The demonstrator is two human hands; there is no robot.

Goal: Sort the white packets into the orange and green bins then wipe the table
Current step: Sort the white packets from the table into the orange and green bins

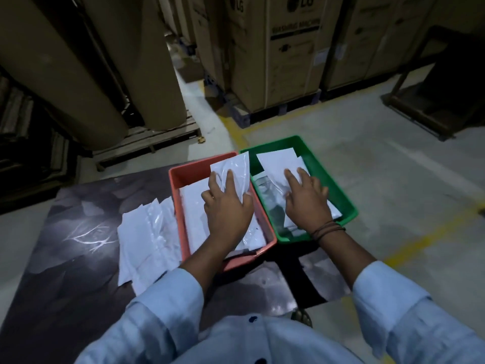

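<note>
An orange bin [176,203] and a green bin [334,177] stand side by side at the far right of a dark glossy table [78,232]. Both hold white packets. My left hand [228,206] is over the orange bin, fingers closed on a white packet [235,166] that sticks up over the bin's far edge. My right hand [307,198] lies flat with spread fingers on the packets in the green bin [275,158]. A loose pile of white packets [147,240] lies on the table just left of the orange bin.
Tall cardboard appliance boxes [288,53] stand on pallets behind the table, with large brown rolls [78,61] at the left. A concrete floor with yellow lines [425,237] runs to the right. The green bin sits at the table's right edge.
</note>
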